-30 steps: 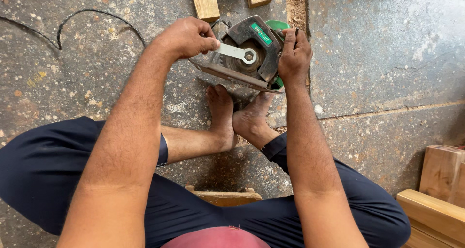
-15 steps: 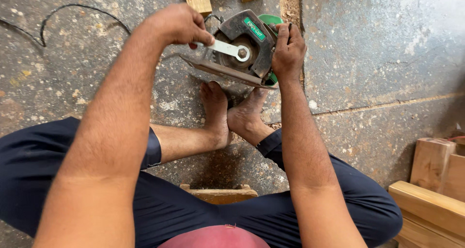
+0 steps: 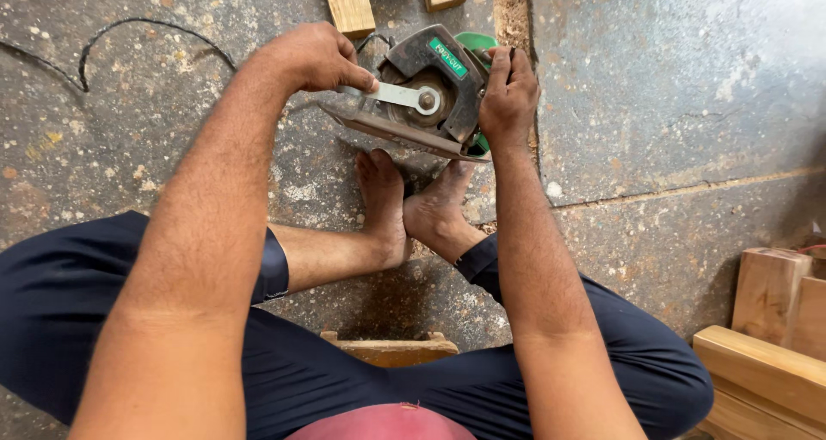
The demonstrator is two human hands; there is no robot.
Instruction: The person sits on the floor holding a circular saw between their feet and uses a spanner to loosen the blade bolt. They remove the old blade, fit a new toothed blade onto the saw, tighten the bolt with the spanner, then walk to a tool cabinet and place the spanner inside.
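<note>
The left hand [image 3: 314, 57] is closed around a flat metal wrench [image 3: 387, 93] that sits on the middle of the saw [image 3: 430, 92]. The right hand [image 3: 508, 92] grips the saw's side and holds it tipped up over the stone floor [image 3: 671, 87], just above two bare feet [image 3: 413, 203]. Wood blocks [image 3: 348, 1] lie nearby.

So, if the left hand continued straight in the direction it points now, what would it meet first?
The left hand grips a flat metal wrench and points rightward. It would likely first meet the circular saw at its blade hub, then the right hand beyond. Depth is unclear.
</note>
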